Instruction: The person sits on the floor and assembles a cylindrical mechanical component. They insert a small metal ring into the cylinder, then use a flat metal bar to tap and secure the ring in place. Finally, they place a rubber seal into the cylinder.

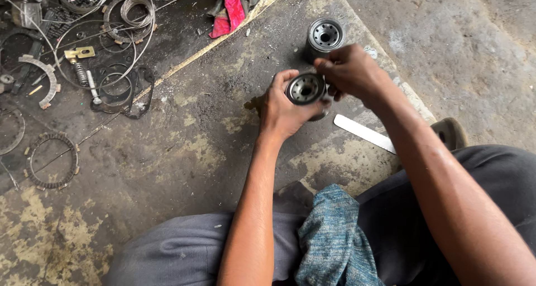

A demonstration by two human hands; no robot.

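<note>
Sitting low over a stained concrete floor (184, 152), the person had grey-trousered legs (184, 252) spread to either side, with a blue mottled cloth (332, 236) draped between them. The left hand (285, 110) was clenched around a small round oil filter (306, 89), gripping its body from below and from the side so that its open, holed face pointed up at the camera. The right hand (349, 71) was closed over the filter's upper right edge, fingertips pinching at the rim. The filter was held in the air above the floor, between the two hands. Just beyond the right hand stood a second filter (324, 36) of the same kind, upright on the floor. A flat pale metal strip (364, 133) lay on the floor under the right forearm. Further left, well apart from the hands, lay a scatter of parts: a toothed ring (53, 160), coiled wire (131, 15), a dark gasket (120, 90) and a red rag (231, 9).
</note>
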